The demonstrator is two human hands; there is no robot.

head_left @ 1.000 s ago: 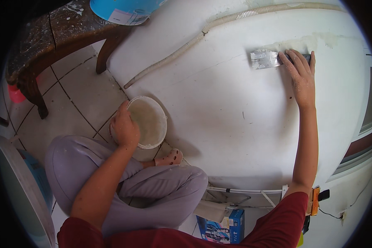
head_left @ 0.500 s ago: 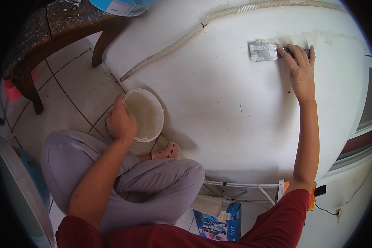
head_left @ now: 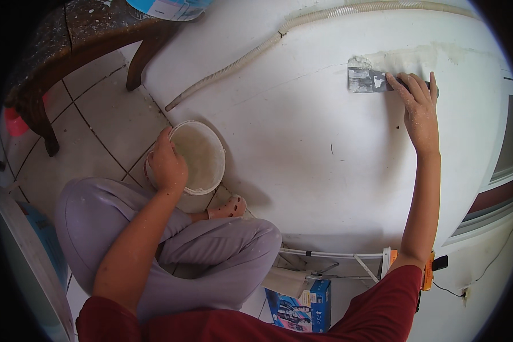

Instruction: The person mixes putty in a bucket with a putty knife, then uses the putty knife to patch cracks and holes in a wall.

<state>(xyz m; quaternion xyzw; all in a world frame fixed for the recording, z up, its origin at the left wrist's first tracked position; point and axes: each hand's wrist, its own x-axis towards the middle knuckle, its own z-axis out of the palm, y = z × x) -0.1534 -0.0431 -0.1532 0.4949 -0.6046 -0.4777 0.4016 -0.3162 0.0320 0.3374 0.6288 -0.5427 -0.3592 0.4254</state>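
Note:
My right hand (head_left: 419,102) is closed round the dark handle of a putty knife (head_left: 366,80). Its wide metal blade, smeared with pale filler, lies at the white wall (head_left: 302,154), just below a damp-looking patch of filler (head_left: 402,58). A thin crack runs leftward from that patch. Low on the left, my left hand (head_left: 169,162) grips the rim of a white bucket (head_left: 219,171), which is tilted so that its pale, coated inside shows. The fingertips of my left hand are partly hidden behind the rim.
A ribbed hose (head_left: 233,65) runs along the wall above. At upper left stands a paint-spotted wooden bench (head_left: 91,40) with a blue container (head_left: 171,8) on it. A folding metal frame (head_left: 336,255) and a blue box (head_left: 320,305) are beside my knees. Tiled floor (head_left: 97,125) lies left.
My right hand has moved the putty knife slightly down and right along the wall, and the blade has turned a little. Fresh filler shows above it. My left hand stays on the bucket.

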